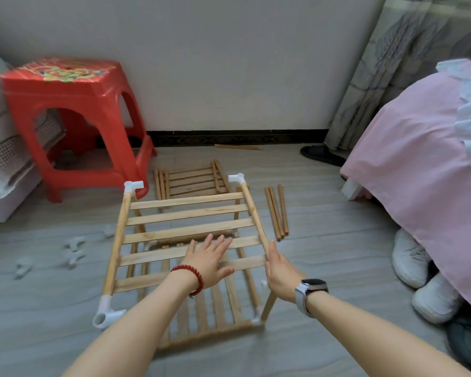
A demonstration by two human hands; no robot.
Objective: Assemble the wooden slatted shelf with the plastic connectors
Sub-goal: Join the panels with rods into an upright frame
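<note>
- red stool (pixel 74 126) far left by wall, loose white connectors (pixel 74 251) on floor in front of it
- half-built slatted shelf (pixel 185 227) centre floor, top panel tilted, white corner connectors on its rails
- left hand (pixel 210 261) flat on top slats, fingers straight, gripping nothing
- right hand (pixel 282 276) at right side rail, fingers touch it; grip closure cannot tell
- spare slat panel (pixel 193 180) behind, flat
- loose dowels (pixel 278 213) right of shelf
</note>
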